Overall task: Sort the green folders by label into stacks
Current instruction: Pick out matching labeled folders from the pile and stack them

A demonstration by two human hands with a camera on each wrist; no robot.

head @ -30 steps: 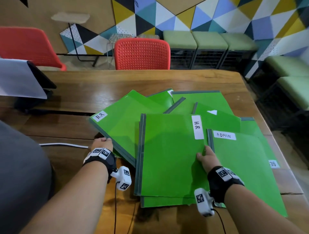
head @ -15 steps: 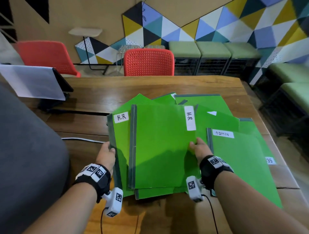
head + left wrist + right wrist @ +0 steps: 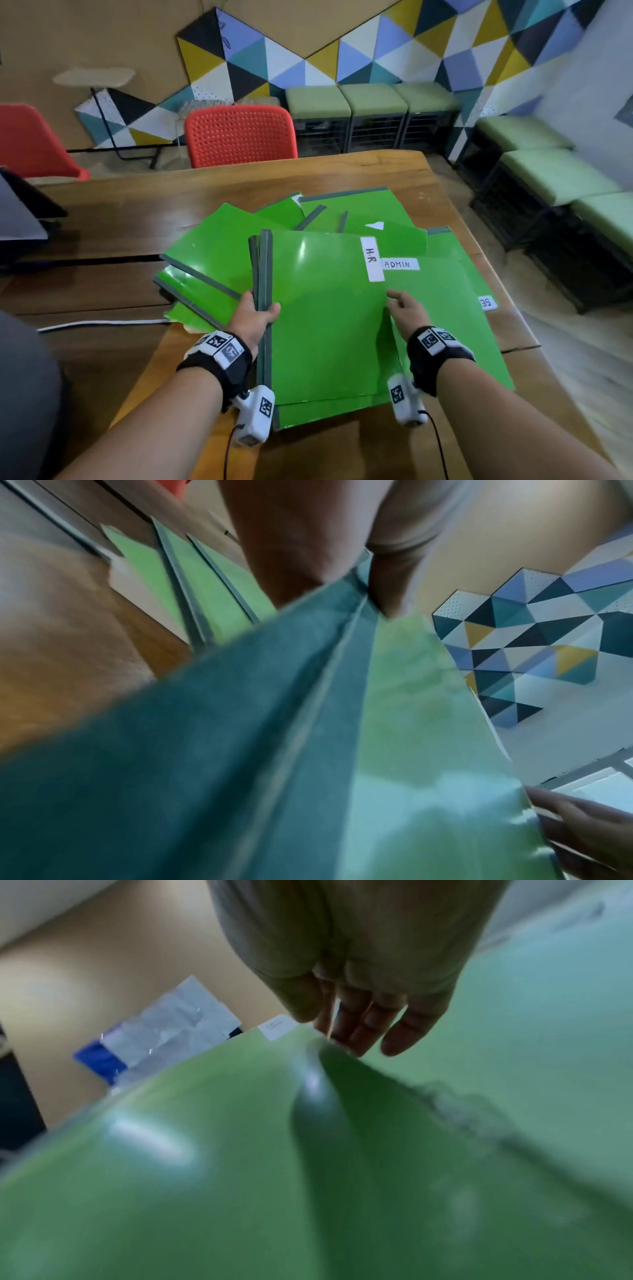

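Observation:
Several green folders with dark spines lie fanned on the wooden table (image 3: 137, 212). My left hand (image 3: 260, 311) grips the spines of two folders held together, tilted up off the pile; the top one (image 3: 325, 325) carries an H.R label (image 3: 371, 258). The left wrist view shows thumb and fingers (image 3: 387, 588) pinching those spines (image 3: 335, 631). My right hand (image 3: 402, 303) is at the top folder's right edge with fingers straight, above the ADMIN folder (image 3: 445, 308). In the right wrist view its fingers (image 3: 363, 1020) reach past the folder's edge (image 3: 308, 1047).
More folders lie to the left (image 3: 205, 260) and behind (image 3: 352, 209); one at the right edge shows a label starting SE (image 3: 486, 303). A white cable (image 3: 102, 323) crosses the table at left. A red chair (image 3: 239, 137) stands behind, padded stools (image 3: 548, 178) to the right.
My left hand swung its H.R folder in under the middle H.R folder, so both spines now sit together in its grip. My right hand slid off the cover to the right edge.

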